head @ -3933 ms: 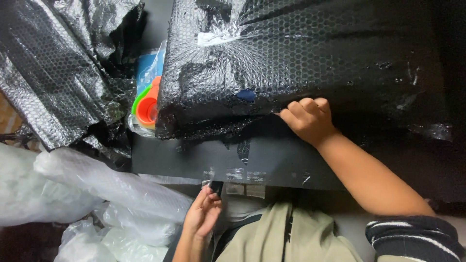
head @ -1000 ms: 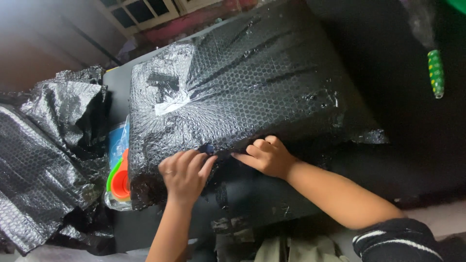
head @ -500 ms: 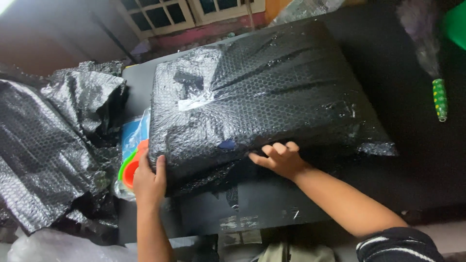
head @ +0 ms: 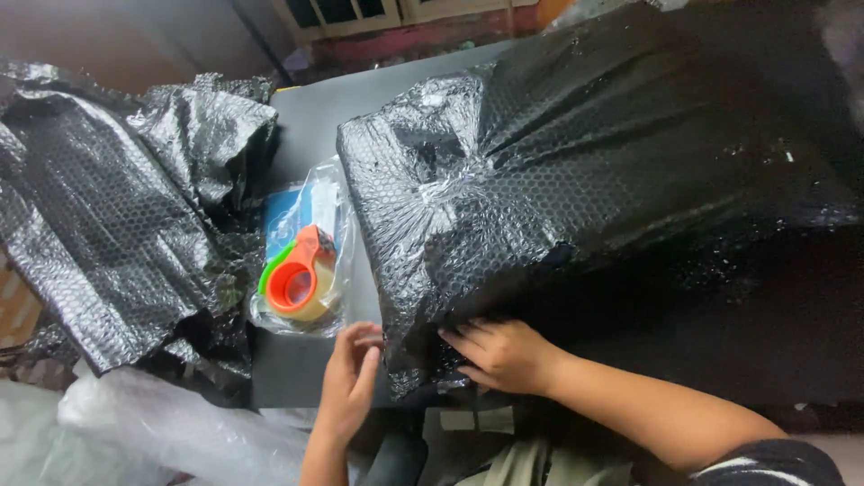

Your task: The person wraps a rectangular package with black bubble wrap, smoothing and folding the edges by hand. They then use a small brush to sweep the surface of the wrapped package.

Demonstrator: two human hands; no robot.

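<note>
Large parcel wrapped in black bubble wrap [head: 576,180], lying across a dark grey table [head: 306,117] and filling most of the right half of the view; wrap gathered and creased toward a glossy knot of clear tape [head: 432,193] on its left face.

Right hand [head: 504,353] laid flat on the parcel's near lower corner — fingers spread and slightly bent, pointing left, pressing the loose wrap down; nothing gripped, palm down on the plastic. Forearm running off to the lower right, striped sleeve [head: 765,463] at the frame edge.

Left hand [head: 349,382] just beside the same corner, coming up from below — fingers loosely extended, fingertips touching or nearly touching the ragged edge of the wrap (contact too close to call). Whether any wrap is pinched: cannot tell.

Left of the parcel, just beside it: orange tape dispenser [head: 301,279] with a green part on its left edge, resting on a clear plastic bag [head: 310,202] with something blue inside.

Further left, a crumpled loose sheet of black bubble wrap [head: 117,225] draped over the table edge. Below it, bottom left, bundled clear plastic film [head: 153,432].

Window frame [head: 360,13] at top of view, beyond the table.
</note>
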